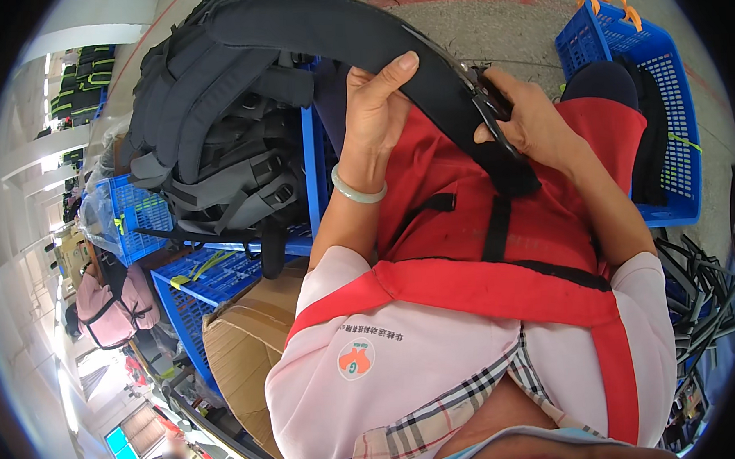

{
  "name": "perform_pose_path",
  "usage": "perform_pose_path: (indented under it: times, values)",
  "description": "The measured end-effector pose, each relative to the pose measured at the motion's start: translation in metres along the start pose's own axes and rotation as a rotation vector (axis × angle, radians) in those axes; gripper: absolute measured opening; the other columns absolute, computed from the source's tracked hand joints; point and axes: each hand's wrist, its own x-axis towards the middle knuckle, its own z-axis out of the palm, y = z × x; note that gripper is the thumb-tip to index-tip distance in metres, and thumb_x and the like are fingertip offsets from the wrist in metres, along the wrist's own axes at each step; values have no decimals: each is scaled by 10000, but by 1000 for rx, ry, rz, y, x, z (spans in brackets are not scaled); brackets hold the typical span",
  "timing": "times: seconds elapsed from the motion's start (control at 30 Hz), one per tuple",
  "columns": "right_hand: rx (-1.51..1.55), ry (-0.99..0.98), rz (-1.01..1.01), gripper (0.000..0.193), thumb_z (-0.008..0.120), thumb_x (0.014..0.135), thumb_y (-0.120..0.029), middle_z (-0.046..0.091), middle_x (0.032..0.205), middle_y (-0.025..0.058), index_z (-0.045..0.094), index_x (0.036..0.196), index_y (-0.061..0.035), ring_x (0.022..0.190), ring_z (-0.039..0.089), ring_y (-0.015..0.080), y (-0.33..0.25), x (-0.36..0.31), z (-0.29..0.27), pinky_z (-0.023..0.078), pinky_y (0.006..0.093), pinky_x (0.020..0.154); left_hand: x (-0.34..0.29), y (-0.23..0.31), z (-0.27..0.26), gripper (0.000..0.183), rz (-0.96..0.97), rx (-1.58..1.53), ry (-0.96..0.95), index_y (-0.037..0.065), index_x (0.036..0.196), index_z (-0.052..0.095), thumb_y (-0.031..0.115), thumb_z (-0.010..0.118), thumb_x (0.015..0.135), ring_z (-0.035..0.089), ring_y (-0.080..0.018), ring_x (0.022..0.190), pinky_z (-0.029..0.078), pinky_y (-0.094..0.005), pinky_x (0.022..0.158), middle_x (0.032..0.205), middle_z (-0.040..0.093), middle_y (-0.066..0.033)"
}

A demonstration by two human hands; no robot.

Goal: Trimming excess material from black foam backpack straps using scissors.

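Note:
A long black padded strap (351, 31) curves from the heap of backpacks at upper left down across my lap. My left hand (376, 106), with a pale bangle at its wrist, grips the strap near its middle, thumb on top. My right hand (535, 124) is closed round a pair of dark-handled scissors (485, 108), whose metal part lies along the strap's right edge. Part of the scissors is hidden by my fingers. Below my right hand, the strap's lower end rests on my red apron (442, 243).
Black and grey backpacks (224, 145) are piled on blue crates (213, 273) at left. A cardboard box (250, 349) stands beside me. Another blue crate (681, 134) with dark pieces sits at right, above a bundle of webbing straps (694, 297). A person in pink (117, 310) works far left.

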Motion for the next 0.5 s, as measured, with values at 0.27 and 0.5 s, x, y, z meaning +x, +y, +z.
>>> perform_pose_path:
  times: [0.27,0.5]
  values:
    - [3,8,23,650,763,703,-529,513,648,145,567,1021,3,583,478,236,0,1,2,419,351,569,-2,-3,-4,129,-16,-26,36,60,941,669,-20,651,842,651,-141,834,525,-293,798,915,685,-36]
    - [-9,7,77,610,765,721,-495,536,668,132,566,1029,-8,595,496,255,-6,-2,1,428,362,588,5,14,-8,155,45,-41,-14,58,979,655,-17,651,843,656,-170,888,532,-332,835,936,673,-37]
